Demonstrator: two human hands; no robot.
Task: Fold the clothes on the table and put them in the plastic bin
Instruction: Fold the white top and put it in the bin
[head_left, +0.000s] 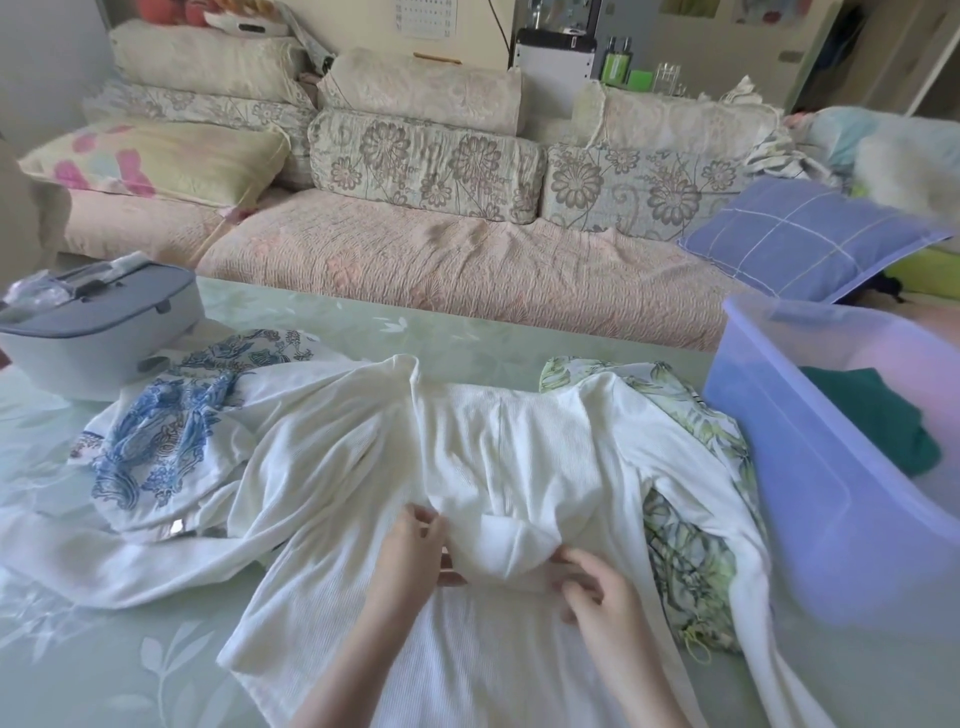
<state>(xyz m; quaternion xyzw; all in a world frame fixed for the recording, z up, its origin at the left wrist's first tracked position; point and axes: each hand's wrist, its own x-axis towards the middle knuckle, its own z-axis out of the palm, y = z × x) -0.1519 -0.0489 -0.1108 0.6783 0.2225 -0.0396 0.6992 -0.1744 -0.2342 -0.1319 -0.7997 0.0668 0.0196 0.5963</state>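
A white ribbed long-sleeved top (483, 452) lies spread across the pale green table (363, 322), sleeves trailing left and right. My left hand (415, 551) pinches a raised fold of its cloth near the middle. My right hand (597, 587) grips the same bunched fold from the right. Under the top's left side lies a blue-patterned white garment (156, 441). A green leaf-print garment (685, 551) lies under its right side. The translucent blue plastic bin (810, 467) stands at the right with a dark green folded garment (878, 421) inside.
A grey lidded case (104, 322) sits at the table's back left. Behind the table runs a sofa (441, 260) with floral cushions and a blue checked pillow (800, 239).
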